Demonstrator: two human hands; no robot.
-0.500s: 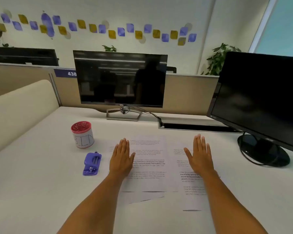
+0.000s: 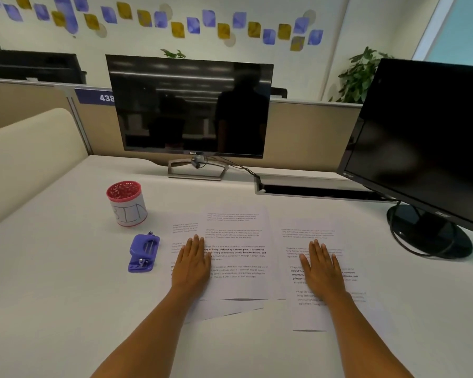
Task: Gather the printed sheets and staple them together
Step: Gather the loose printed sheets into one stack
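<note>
Purple stapler [image 2: 144,253] untouched, left of sheets. Left hand [image 2: 193,264] flat, open-palmed on overlapping printed sheets [image 2: 236,252]; right hand [image 2: 321,266] likewise flat on separate sheet [image 2: 309,233]. Nothing grasped. Both hands unchanged from half a second back; gathering not begun.

We're in an open-plan office: a white desk [image 2: 52,268] hemmed by beige cubicle partitions [image 2: 306,132], a numbered purple tag reading 438 [image 2: 96,98], two dark flat-screen monitors [image 2: 191,107], and printed white sheets [image 2: 238,241] lying on top.
</note>
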